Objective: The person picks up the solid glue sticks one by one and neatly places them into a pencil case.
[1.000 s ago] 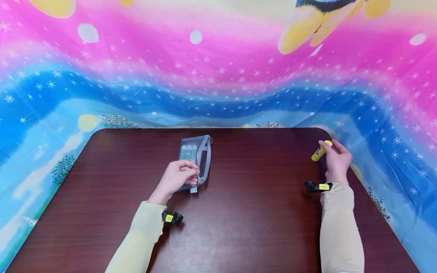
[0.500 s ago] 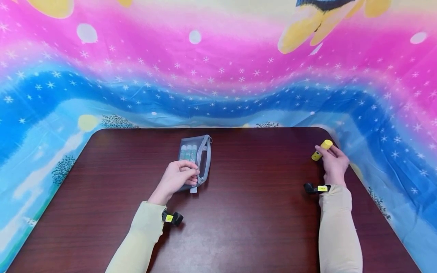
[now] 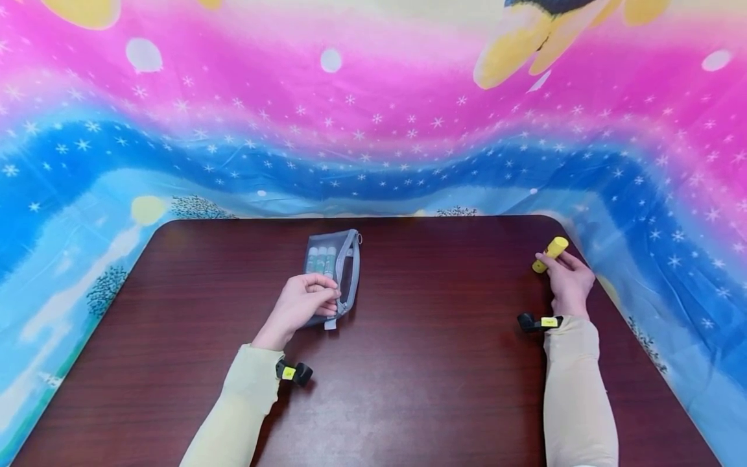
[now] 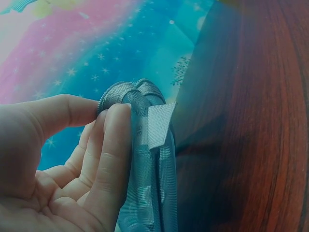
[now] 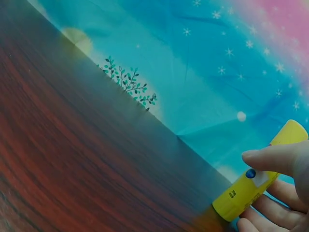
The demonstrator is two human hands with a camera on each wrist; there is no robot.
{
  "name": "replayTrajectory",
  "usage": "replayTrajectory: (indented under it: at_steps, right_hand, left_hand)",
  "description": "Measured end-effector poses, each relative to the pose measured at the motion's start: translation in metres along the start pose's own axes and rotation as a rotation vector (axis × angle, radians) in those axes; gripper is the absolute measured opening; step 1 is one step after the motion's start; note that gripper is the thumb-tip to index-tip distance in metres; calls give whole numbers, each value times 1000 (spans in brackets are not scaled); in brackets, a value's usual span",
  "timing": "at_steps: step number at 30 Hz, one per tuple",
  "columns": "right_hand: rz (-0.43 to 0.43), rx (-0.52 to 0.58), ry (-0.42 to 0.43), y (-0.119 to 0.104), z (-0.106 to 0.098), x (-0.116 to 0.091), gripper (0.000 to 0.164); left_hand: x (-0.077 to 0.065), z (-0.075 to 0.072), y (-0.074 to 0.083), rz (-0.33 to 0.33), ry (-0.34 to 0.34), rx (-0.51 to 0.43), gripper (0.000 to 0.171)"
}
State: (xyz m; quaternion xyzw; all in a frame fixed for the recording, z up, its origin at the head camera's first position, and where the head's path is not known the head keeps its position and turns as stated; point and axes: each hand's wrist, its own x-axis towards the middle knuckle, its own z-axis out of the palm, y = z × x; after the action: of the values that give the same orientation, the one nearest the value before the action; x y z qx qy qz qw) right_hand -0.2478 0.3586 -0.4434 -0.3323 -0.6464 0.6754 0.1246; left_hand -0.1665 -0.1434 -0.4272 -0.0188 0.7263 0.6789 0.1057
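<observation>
My left hand (image 3: 299,302) pinches the near end of a grey mesh zip pouch (image 3: 315,240), thumb and fingertips at its zipper edge. The zipper is undone and the mouth gapes to the right. Through the mesh show several white-capped tubes (image 3: 321,259) with green labels. A pale fabric tab (image 4: 161,125) sticks out beside my fingers in the left wrist view. Far to the right, my right hand (image 3: 572,283) holds a yellow glue stick (image 5: 237,197) between thumb and fingers, tilted. Whether its lower end touches the table cannot be told.
The dark brown wooden table (image 3: 432,363) has rounded far corners. A colourful patterned cloth (image 3: 373,130) hangs behind it and along both sides. A black wrist camera (image 3: 296,373) is strapped to each wrist; the right hand is near the table's right edge.
My right hand has shifted slightly left and toward me, and the glue stick has turned in its fingers, hiding the printed side from the head view. My left hand still holds the pouch.
</observation>
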Motion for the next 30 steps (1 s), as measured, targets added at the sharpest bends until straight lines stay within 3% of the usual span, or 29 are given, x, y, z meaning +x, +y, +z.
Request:
replayTrajectory:
  at_steps: [10, 30]
  right_hand:
    - [-11, -26, 0, 1, -1, 1, 69]
    - [-29, -19, 17, -1, 2, 4, 72]
  left_hand:
    - [1, -1, -2, 15, -8, 12, 18]
    - [0, 0, -2, 0, 0, 15, 15]
